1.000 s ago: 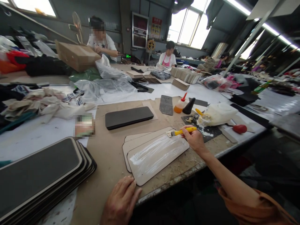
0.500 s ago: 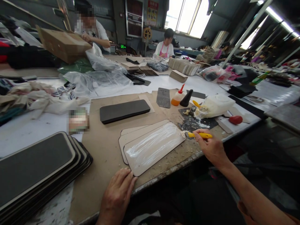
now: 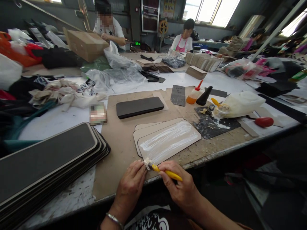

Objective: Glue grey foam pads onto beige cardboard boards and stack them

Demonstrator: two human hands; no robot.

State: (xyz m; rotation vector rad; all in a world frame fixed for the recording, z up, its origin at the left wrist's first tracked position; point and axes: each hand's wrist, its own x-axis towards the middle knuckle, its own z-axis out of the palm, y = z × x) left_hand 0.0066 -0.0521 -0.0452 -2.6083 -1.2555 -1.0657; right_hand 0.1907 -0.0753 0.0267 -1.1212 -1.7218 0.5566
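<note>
My right hand [image 3: 180, 187] is closed round a yellow-handled glue brush [image 3: 165, 172], held at the near table edge. My left hand [image 3: 130, 184] has its fingers pinched at the brush's white bristles [image 3: 147, 163]. Just beyond both hands lies a rounded beige board [image 3: 169, 141] streaked with white glue, stacked on similar boards [image 3: 153, 126]. A dark padded panel [image 3: 139, 106] lies farther back on the brown work sheet.
A stack of dark panels with pale rims [image 3: 45, 163] sits at the near left. A glue-smeared dark mat [image 3: 214, 124], a white glue bag [image 3: 238, 104], an orange squeeze bottle [image 3: 194, 95] and a black cone [image 3: 204, 95] stand to the right. Two people work at the far side.
My right hand brought the brush from the right side of the board back to the near edge. My left hand lifted off the table and met the bristles.
</note>
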